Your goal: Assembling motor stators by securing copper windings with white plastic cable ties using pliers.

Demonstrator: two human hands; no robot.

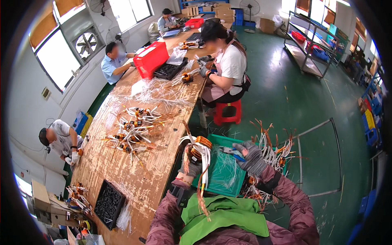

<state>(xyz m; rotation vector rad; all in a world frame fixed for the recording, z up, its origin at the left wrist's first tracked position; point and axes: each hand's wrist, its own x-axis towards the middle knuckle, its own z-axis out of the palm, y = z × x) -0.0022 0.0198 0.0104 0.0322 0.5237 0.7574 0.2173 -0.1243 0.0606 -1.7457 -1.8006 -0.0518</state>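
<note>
Coil: likely heavy, stiff; grip its body
White leads: probably bendy, toward six o'clock
Left hand: clamped on coil, fingers partly hidden
Right hand: fingers round pliers

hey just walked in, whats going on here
A person in grey gloves handles a copper coil with white leads in the left grip. The right grip holds blue-handled pliers, apart from the coil, above a green tray with thin white strips in it. More coils lie heaped on the wooden table, where others sit too.
</note>
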